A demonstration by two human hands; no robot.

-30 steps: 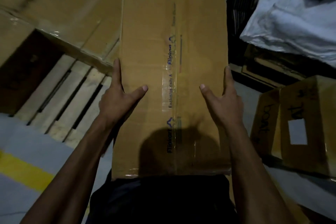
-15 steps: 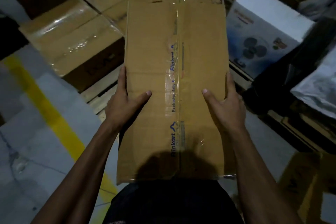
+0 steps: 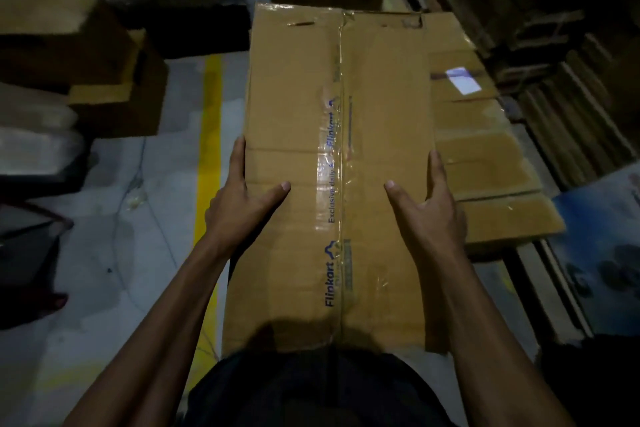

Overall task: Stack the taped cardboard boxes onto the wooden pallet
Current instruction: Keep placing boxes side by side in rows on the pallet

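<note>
I carry a long brown cardboard box [image 3: 381, 107] in front of my body, its top seam sealed with clear printed tape. My left hand [image 3: 239, 204] grips its left side, thumb lying on top. My right hand [image 3: 431, 215] grips the right side the same way. Below and to the right of the carried box lie taped cardboard boxes [image 3: 485, 163] packed side by side, one with a white label. Wooden slats [image 3: 530, 288] show at their near edge; most of the pallet is hidden.
A yellow floor line [image 3: 207, 166] runs along the grey concrete on the left. Brown boxes [image 3: 86, 55] and dark bundles stand at the left. Stacks of flat cardboard [image 3: 554, 45] rise at the upper right. A blue and white printed carton [image 3: 602, 253] sits at the right edge.
My view has swung round: the yellow line now runs straight ahead on the left and the stacked boxes have shifted to the right of the carried box. Both hands keep the same hold.
</note>
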